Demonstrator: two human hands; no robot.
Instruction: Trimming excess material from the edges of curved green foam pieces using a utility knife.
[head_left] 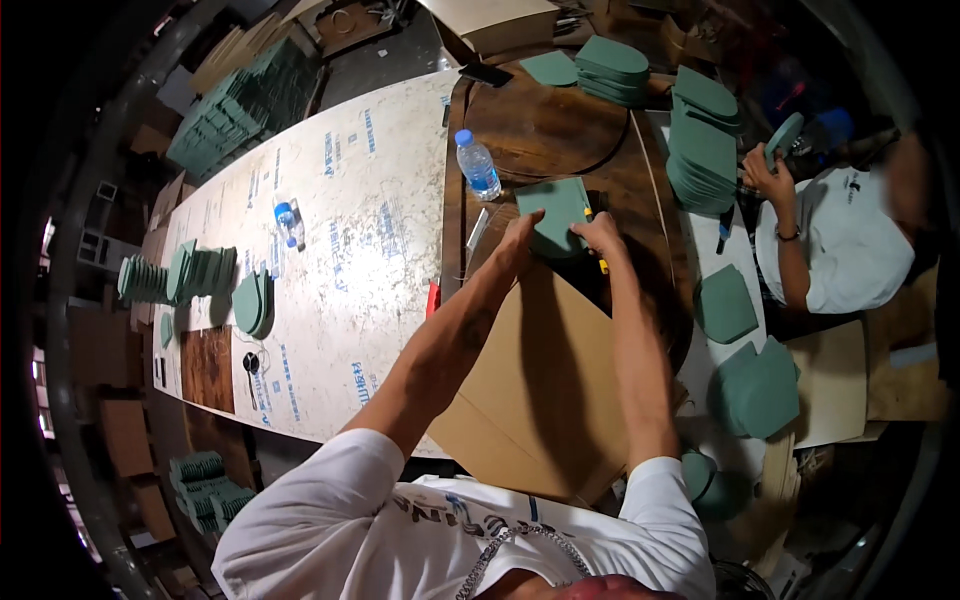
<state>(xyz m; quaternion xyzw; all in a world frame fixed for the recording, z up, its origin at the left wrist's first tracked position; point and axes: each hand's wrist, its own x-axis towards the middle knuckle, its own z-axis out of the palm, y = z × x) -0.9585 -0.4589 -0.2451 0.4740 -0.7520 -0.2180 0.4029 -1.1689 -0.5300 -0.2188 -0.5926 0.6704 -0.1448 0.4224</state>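
Out in front of me a green board piece (pixel 556 222) is held over the dark wooden surface. My left hand (pixel 522 234) is closed on its near left edge, with the thumb on top. My right hand (pixel 600 236) rests at the right edge, its fingers wrapped round a yellow utility knife (pixel 604 267) that pokes out above and below the fist. Below both forearms lies a large brown cardboard sheet (pixel 560 380), shaded by my arms. The underside of the green piece is hidden.
A water bottle (pixel 478 166) stands left of the green piece; another bottle (pixel 290 225) lies on the white printed table (pixel 370 140). Stacks of green pieces (pixel 700 160) line the right side. A co-worker in a white shirt (pixel 845 240) handles a green piece there. More stacks (pixel 240 110) stand at far left.
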